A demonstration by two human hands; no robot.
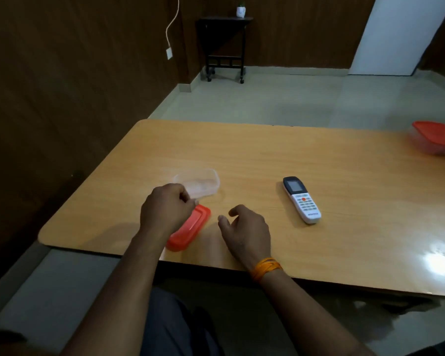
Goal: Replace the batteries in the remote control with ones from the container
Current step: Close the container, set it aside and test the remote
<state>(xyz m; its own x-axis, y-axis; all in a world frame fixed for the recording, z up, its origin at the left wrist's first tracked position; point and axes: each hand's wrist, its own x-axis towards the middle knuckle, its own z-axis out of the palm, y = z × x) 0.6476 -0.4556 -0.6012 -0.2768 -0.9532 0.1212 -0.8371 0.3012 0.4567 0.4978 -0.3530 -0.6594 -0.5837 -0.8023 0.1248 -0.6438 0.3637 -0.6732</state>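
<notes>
On the wooden table [267,155] the remote control [301,199] lies face up, right of both hands. The clear container [199,185] sits open beyond its orange lid [190,228]. The left hand [166,208] is curled shut at the container's near rim; whether it pinches anything I cannot tell; the right hand [247,227] hovers with fingers loosely open.

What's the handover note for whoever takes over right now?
Left hand: fingers curled at the near edge of the open clear container; whether it holds anything is hidden.
Right hand: open, empty, hovering over the table.
Orange lid is off, lying beside the container. Remote control lies face up to the right, untouched by either hand.
Done: container opened.
Left: no batteries visible; open the remote, swap batteries, close it.
</notes>
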